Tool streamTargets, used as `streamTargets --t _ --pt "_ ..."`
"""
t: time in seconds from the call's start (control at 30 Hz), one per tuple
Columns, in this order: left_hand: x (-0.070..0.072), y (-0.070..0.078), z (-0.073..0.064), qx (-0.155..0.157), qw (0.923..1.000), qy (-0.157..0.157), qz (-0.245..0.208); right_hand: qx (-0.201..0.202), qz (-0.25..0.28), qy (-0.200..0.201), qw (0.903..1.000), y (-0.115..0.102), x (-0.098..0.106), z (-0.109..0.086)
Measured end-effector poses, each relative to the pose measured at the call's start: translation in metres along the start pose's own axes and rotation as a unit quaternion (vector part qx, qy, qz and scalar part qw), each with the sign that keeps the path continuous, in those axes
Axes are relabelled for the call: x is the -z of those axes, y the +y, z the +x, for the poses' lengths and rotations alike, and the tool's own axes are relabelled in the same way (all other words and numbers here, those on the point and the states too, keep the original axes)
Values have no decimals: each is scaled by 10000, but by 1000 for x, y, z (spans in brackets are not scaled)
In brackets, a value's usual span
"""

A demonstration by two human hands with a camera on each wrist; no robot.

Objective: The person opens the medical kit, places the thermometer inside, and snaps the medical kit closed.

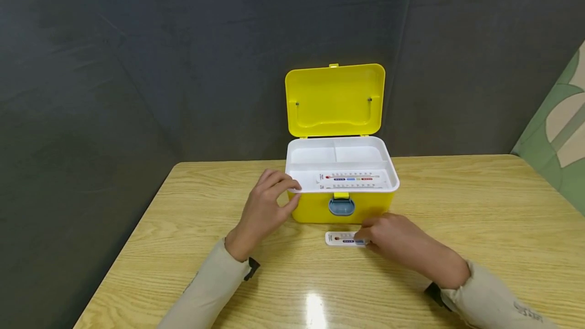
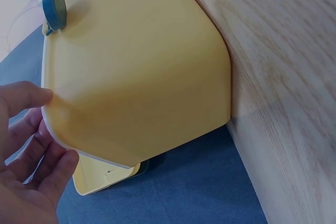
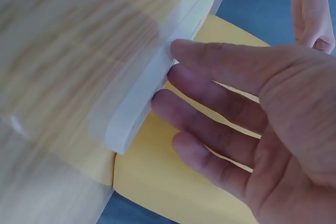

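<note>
A yellow storage box (image 1: 315,209) stands on the table with its lid (image 1: 335,100) raised. At its front left corner my left hand (image 1: 267,204) pinches the white rim, thumb outside and fingers over the edge. In front of the box, a flat white thermometer card (image 1: 340,239) lies at the tabletop. My right hand (image 1: 395,235) holds its right part between thumb and fingertips, hiding that end. The right wrist view shows the card's white edge (image 3: 123,124) against the fingertips. Inside the white tray (image 1: 312,154), a similar thermometer (image 1: 349,177) lies in the front compartment, with part of another below it.
Two smaller compartments make up the back of the tray. A blue-grey latch (image 1: 342,207) hangs on the box's front. Behind the wooden table (image 1: 219,182) rises a dark cloth backdrop (image 1: 219,65), with a green patterned panel (image 1: 564,131) at the right.
</note>
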State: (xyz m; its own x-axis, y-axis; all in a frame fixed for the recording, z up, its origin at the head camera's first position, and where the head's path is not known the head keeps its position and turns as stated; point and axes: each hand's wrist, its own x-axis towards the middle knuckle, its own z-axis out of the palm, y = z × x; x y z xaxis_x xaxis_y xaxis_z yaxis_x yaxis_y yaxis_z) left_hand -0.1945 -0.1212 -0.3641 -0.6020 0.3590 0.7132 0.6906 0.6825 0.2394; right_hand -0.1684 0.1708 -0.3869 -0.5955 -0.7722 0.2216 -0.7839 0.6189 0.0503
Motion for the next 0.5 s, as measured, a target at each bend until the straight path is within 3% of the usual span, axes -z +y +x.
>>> streamTargets --t 0.23,0.5 --pt "2 0 0 32 10000 -75 -12 13 -252 59 9997 -4 -3 0" --pt "2 0 1 56 9999 -131 17 -292 -563 -288 9976 -4 -6 0"
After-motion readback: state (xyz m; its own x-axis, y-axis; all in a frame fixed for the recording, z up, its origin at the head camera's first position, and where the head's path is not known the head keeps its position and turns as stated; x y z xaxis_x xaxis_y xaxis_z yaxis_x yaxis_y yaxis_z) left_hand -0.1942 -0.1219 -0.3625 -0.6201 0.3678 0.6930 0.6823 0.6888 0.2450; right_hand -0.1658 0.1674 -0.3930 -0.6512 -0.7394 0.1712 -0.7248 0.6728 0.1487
